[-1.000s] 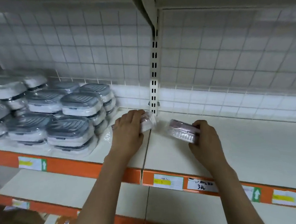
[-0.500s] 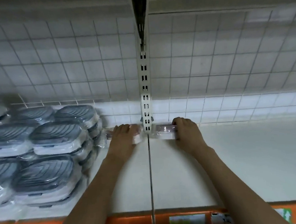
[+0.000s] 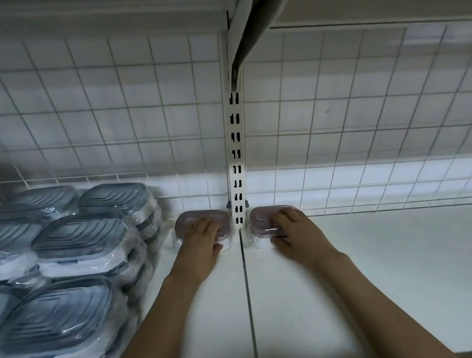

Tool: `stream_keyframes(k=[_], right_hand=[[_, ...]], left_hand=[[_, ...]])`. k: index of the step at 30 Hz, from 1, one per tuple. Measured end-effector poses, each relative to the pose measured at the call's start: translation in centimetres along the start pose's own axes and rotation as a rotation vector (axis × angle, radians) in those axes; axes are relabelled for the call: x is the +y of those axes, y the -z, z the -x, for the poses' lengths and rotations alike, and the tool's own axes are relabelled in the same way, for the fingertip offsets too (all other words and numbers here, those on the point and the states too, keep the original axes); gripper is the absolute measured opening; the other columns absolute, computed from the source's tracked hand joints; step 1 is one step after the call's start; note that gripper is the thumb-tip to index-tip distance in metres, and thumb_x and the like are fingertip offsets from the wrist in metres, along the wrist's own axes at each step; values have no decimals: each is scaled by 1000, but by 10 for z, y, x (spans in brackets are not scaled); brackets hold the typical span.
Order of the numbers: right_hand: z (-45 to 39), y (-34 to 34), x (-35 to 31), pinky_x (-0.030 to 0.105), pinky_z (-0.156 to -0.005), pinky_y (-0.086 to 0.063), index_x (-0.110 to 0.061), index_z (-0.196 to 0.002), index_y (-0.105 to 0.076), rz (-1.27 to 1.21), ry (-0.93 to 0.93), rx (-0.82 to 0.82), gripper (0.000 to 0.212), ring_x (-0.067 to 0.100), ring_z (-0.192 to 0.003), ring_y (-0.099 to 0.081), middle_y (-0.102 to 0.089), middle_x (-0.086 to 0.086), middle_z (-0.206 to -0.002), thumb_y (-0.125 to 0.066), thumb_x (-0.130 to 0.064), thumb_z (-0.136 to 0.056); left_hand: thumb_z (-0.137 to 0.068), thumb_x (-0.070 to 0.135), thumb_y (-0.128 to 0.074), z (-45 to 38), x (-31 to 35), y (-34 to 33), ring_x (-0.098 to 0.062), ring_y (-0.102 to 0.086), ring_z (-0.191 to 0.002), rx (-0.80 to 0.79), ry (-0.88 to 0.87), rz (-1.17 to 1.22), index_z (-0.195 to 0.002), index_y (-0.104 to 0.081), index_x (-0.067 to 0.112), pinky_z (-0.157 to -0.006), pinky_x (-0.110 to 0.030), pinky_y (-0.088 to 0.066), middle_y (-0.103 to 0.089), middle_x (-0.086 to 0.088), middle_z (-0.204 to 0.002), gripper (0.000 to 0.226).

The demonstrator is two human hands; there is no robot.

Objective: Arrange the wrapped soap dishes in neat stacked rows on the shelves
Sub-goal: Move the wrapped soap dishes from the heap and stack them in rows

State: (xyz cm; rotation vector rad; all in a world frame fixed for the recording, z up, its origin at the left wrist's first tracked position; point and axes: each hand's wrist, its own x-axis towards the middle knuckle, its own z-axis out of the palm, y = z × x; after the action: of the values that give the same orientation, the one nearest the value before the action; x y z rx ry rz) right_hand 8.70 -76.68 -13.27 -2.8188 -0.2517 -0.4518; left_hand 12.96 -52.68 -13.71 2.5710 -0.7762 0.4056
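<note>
Two wrapped soap dishes with pinkish-brown lids sit at the back of the white shelf [image 3: 376,281], one on each side of the slotted upright post [image 3: 238,184]. My left hand [image 3: 200,245] grips the left pink dish [image 3: 189,222], fingers over its lid and thumb at its front. My right hand [image 3: 297,230] grips the right pink dish [image 3: 262,219] the same way. Both dishes rest on the shelf against the wire-grid back. Stacked rows of grey-lidded wrapped soap dishes [image 3: 77,240] fill the shelf's left part.
The wire-grid back panel [image 3: 366,141] closes off the rear. An upper shelf [image 3: 356,0] and its bracket [image 3: 257,20] hang overhead. A seam [image 3: 249,303] runs between the two shelf boards. Bare white shelf stretches to the right of my right hand.
Both hands pushed the pink dishes back from mid-shelf to the rear wall beside the post. My head moved closer, so the orange shelf edge dropped out of view.
</note>
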Motion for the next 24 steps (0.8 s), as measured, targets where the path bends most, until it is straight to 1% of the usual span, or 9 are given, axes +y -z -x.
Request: stream_keyframes(k=[4,8,10,12,14,18,20,22,24], right_hand=[[1,-3,0,42,-83,-53,-12,-112,-62,22,-5,8,47,38,-101,-57,-59,11,-107,-42,-36,-76],[3,-5,-2,43,-83,-53,-11,-114,-61,-1,-23,2,50,38,-105,-55,-57,11,-110,-38,-36,-77],[4,0,-5,44,-85,-52,-11,-119,-59,-5,-34,-13,48,38,-111,-52,-56,12,-116,-43,-33,-80],[5,6,-7,41,-95,-46,-11,-128,-54,-2,-31,-22,47,35,-121,-45,-52,11,-127,-53,-25,-83],[8,11,-7,36,-103,-39,-10,-133,-50,5,-12,-17,51,32,-127,-41,-49,10,-133,-58,-22,-84],[32,23,-10,36,-100,-41,-8,-131,-51,-47,3,17,51,34,-118,-48,-52,10,-130,-57,-26,-83],[52,30,-14,35,-98,-39,-10,-130,-51,-61,-9,25,48,30,-116,-48,-51,7,-131,-54,-29,-86],[74,37,-18,31,-102,-35,-11,-133,-47,-69,-15,28,48,27,-120,-45,-48,6,-134,-55,-28,-90],[96,44,-22,28,-106,-29,-10,-138,-43,-81,-11,30,52,25,-126,-41,-46,7,-138,-56,-27,-91]], left_hand=[[-82,5,-65,-8,-1,-1,-27,-49,-112,-3,5,-18,-112,-55,5,-89,-25,-29,-53,-8,-119,32],[-83,8,-63,-7,3,0,-27,-47,-114,-17,16,-60,-116,-53,7,-93,-29,-32,-51,-7,-123,34],[-85,12,-60,-8,6,3,-26,-45,-118,-44,28,-111,-122,-51,8,-99,-31,-30,-49,-7,-129,39],[-87,19,-58,-8,10,6,-25,-40,-126,-84,40,-174,-130,-46,11,-108,-34,-25,-44,-6,-135,46],[-87,25,-57,-6,17,9,-23,-36,-129,-117,48,-219,-133,-42,14,-110,-36,-21,-42,-5,-137,50],[-85,20,-62,6,32,11,-28,-40,-128,-48,66,-84,-138,-42,9,-108,-35,-30,-47,-11,-136,58],[-85,21,-62,20,45,14,-30,-44,-125,-16,80,-62,-137,-44,6,-106,-37,-33,-51,-13,-132,57],[-82,17,-67,38,64,16,-35,-51,-117,33,55,-51,-131,-51,2,-103,-40,-39,-57,-16,-123,54],[-70,10,-79,58,88,16,-39,-61,-101,96,4,-56,-118,-60,-4,-93,-47,-47,-66,-21,-106,54]])
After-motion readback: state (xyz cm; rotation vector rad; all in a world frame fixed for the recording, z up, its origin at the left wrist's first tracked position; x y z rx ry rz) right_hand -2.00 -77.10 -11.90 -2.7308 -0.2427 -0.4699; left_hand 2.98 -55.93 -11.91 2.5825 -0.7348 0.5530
